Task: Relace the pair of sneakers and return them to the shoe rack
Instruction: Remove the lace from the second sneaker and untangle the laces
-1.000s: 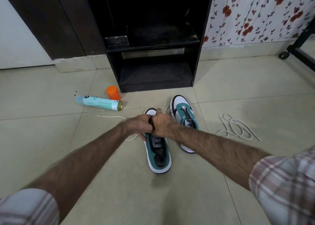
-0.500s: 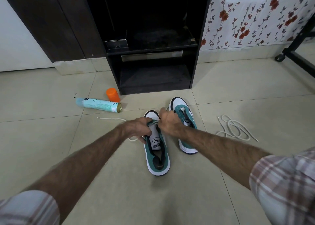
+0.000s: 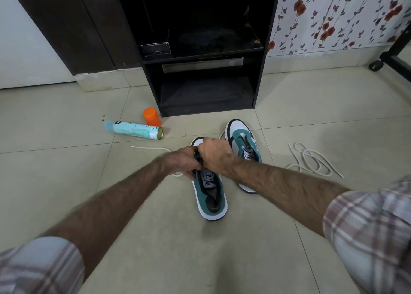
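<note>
Crouching over the near sneaker (image 3: 210, 195) on the floor (image 3: 66, 171), the person has both hands at its eyelets: left hand (image 3: 182, 162) and right hand (image 3: 214, 155) pinch its lace (image 3: 151, 148), apparently threading. The second sneaker (image 3: 243, 147) waits unlaced beside it, its loose lace (image 3: 311, 160) nearby, the shoe rack (image 3: 206, 89) just ahead.

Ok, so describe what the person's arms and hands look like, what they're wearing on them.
Both forearms are bare and hairy, with sleeves rolled up near the elbows. The sleeves are plaid, pale grey-white crossed with muted reddish-brown stripes: left sleeve, right sleeve. The left hand and right hand are bare, with no gloves. No watch or wristband shows on either wrist, and no ring is visible.
</note>
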